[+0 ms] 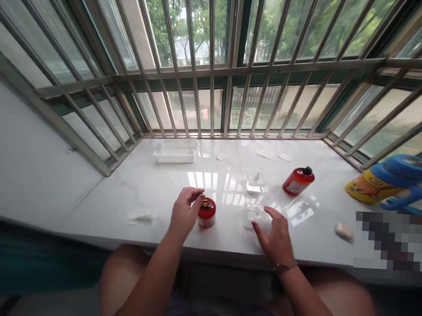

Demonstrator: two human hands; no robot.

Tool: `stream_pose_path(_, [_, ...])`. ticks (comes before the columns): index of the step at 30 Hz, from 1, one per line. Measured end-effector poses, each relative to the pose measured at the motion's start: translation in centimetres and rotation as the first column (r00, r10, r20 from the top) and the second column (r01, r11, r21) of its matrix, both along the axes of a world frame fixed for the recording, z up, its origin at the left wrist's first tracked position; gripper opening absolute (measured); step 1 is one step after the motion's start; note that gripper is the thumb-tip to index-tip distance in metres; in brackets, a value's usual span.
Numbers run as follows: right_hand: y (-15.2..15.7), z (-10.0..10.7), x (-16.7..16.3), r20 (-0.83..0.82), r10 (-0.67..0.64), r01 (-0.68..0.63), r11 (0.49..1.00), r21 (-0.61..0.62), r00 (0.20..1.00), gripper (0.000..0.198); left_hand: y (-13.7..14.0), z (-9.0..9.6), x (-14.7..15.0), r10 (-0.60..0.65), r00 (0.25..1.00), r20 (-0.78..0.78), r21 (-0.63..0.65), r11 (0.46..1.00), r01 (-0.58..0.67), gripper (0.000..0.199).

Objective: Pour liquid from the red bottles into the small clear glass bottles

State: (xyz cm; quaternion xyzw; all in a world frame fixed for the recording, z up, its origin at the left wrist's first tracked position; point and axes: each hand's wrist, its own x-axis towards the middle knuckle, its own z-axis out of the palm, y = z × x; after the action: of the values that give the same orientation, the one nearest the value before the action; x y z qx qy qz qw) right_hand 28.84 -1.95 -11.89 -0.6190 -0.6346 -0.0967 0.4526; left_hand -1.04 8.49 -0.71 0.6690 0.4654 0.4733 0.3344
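A red bottle [206, 214] stands upright near the counter's front edge, its neck uncovered. My left hand [185, 211] is beside its left side, thumb and fingers closed on a small dark piece that looks like a black cap [200, 194]. To the right, a clear plastic box [254, 214] lies on the counter. My right hand [276, 231] is open at its right side, thumb and fingers apart; I cannot tell whether they touch it. Behind it sits another clear box [255, 180] with something small inside. A second red bottle [298, 181] has its black cap on.
A white basket [176, 152] stands at the back left of the white counter [112, 190]. Crumpled clear wrappers [141, 216] lie to the left. On the right are a blue and yellow flask [381, 178] and a small pale object [344, 231]. Metal window bars [227, 102] rise behind.
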Motion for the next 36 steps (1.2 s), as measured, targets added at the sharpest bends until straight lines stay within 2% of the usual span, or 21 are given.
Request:
stream_pose_path(8, [0.1,-0.2,0.2,0.003,0.006,-0.006,1.0,0.006,1.0,0.056,-0.5,-0.6,-0.9,0.037,0.996,0.076,-0.202,0.979,-0.021,0.033])
stream_pose_path(13, [0.1,-0.3,0.2,0.003,0.003,-0.003,1.0,0.006,1.0,0.056,-0.9,-0.2,-0.2,0.029,0.98,0.196,-0.176,0.984,0.006,0.031])
stream_pose_path(16, [0.1,-0.2,0.1,0.001,0.0,0.0,1.0,0.0,1.0,0.056,-1.2,-0.3,0.3,-0.022,0.966,0.257,-0.122,0.991,0.055,0.028])
stream_pose_path(22, [0.0,-0.2,0.1,-0.002,-0.001,0.001,1.0,-0.008,1.0,0.056,-2.0,-0.5,-0.1,-0.053,0.998,0.034,-0.018,0.998,0.054,0.018])
stream_pose_path(28, [0.0,-0.3,0.1,-0.008,0.0,0.0,1.0,-0.005,1.0,0.057,-2.3,-0.6,-0.6,-0.084,0.996,-0.038,0.022,0.996,0.084,0.016])
stream_pose_path(33, [0.1,-0.2,0.0,-0.008,-0.005,0.005,1.0,0.003,1.0,0.058,-2.5,0.0,-0.4,-0.154,0.983,-0.102,0.028,0.987,0.158,0.034])
stream_pose_path(36, [-0.1,0.0,0.1,-0.01,-0.011,0.012,1.0,0.024,1.0,0.057,-2.3,0.1,0.1,-0.174,0.977,-0.119,-0.024,0.985,0.173,0.052])
